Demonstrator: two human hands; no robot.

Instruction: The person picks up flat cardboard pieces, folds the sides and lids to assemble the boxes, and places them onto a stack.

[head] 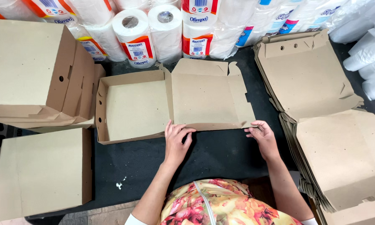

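My left hand (177, 141) and right hand (263, 139) pinch, fingers loosely curled, the near flap of the half-folded cardboard box (175, 102) lying centre on the black table (221, 156). Risk: uneven pull could crease the flap crooked, or its corner tab could miss its slot.

Both bare forearms are extended forward from the bottom of the view and angled slightly apart. The left hand (176, 141) is held palm down, fingers spread and curled at the tips. The right hand (263, 137) is turned inward, its fingers bent and pinched together.
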